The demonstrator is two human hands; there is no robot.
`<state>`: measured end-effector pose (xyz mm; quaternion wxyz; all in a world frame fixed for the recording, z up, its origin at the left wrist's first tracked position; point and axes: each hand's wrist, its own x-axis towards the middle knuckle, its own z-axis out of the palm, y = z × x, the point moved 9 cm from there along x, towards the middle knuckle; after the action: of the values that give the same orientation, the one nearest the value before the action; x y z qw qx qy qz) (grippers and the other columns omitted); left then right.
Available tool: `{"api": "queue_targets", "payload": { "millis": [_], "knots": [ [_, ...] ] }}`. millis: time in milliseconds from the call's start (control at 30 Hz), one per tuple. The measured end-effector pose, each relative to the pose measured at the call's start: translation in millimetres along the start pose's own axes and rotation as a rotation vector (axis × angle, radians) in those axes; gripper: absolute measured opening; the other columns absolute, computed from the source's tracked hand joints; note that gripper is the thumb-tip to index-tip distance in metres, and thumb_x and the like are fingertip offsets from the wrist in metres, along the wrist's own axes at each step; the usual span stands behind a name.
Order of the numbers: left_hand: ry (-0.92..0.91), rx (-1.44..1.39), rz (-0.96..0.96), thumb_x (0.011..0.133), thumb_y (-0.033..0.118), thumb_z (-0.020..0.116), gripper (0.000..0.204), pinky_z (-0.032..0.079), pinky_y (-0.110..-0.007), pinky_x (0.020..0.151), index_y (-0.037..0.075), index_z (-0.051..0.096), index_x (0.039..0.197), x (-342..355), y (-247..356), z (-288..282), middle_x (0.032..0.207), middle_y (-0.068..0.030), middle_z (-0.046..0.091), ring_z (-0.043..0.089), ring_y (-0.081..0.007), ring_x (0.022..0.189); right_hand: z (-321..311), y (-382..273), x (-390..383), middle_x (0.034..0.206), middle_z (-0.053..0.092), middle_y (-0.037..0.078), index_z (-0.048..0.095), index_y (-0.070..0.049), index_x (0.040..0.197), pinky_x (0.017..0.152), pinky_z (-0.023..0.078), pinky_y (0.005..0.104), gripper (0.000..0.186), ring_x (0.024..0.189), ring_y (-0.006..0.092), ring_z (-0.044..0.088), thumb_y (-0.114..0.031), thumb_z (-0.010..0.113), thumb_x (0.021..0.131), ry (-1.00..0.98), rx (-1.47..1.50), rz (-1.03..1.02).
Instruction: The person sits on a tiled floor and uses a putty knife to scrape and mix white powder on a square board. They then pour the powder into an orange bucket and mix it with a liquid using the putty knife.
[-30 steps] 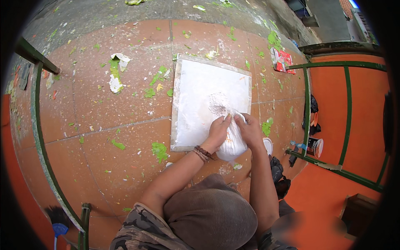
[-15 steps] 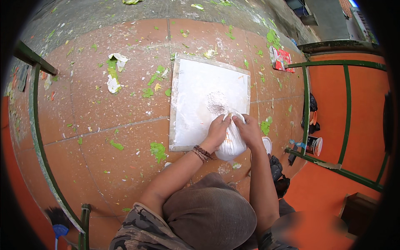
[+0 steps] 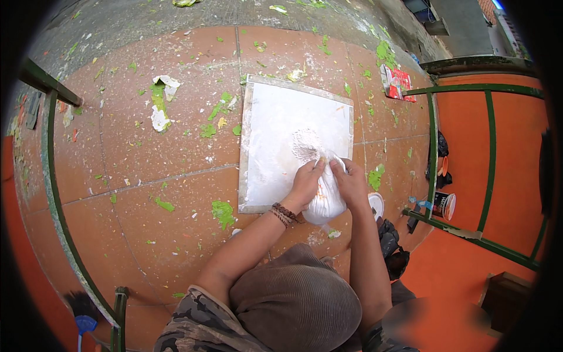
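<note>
A full white plastic bag (image 3: 326, 202) hangs between my hands over the near edge of a square white board (image 3: 270, 129) with a greyish border. My left hand (image 3: 306, 185) is closed on the left side of the bag's gathered neck, thumb on top. On the other side, my right hand (image 3: 351, 183) pinches the neck too, both thumbs close together. Just beyond the bag's mouth lies a small heap of whitish powder (image 3: 305, 144) on the board. The contents of the bag are hidden.
Peeled green and white paint flakes (image 3: 159, 105) litter the brown tiled floor (image 3: 158, 234). Green metal frames (image 3: 489, 152) stand at both sides. A white lid (image 3: 376, 204), black plastic bags (image 3: 388, 237) and a paint bucket (image 3: 444, 206) are at my right; a red packet (image 3: 398, 83) lies farther off.
Both hands stay on the bag's neck, with the right hand's grip shifted slightly. The bag and the powder heap look almost the same.
</note>
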<state>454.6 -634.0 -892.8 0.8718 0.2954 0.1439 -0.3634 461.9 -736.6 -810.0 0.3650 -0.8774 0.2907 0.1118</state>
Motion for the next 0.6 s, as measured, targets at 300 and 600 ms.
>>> {"api": "queue_targets", "payload": {
  "millis": [300, 600],
  "knots": [
    [-0.005, -0.032, -0.017, 0.103, 0.027, 0.044, 0.037, 0.053, -0.029, 0.077, -0.004, 0.055, 0.119, -0.1, -0.8, -0.5, 0.103, -0.0097, 0.064, 0.063, -0.0144, 0.089, 3.7, -9.9, -3.2, 0.088, 0.070, 0.018, 0.066, 0.007, 0.109, 0.072, 0.051, 0.0334, 0.039, 0.080, 0.0199, 0.066, -0.027, 0.065, 0.089, -0.022, 0.115, 0.008],
    [-0.029, 0.020, -0.018, 0.103, 0.027, 0.045, 0.037, 0.053, -0.028, 0.075, -0.005, 0.056, 0.117, 4.4, -4.8, -5.9, 0.100, -0.0087, 0.065, 0.064, -0.0140, 0.087, 2.8, -12.4, -5.3, 0.086, 0.070, 0.017, 0.067, 0.006, 0.107, 0.070, 0.051, 0.0328, 0.036, 0.076, 0.0188, 0.066, -0.025, 0.065, 0.088, -0.014, 0.004, -0.017]
  ]
}}
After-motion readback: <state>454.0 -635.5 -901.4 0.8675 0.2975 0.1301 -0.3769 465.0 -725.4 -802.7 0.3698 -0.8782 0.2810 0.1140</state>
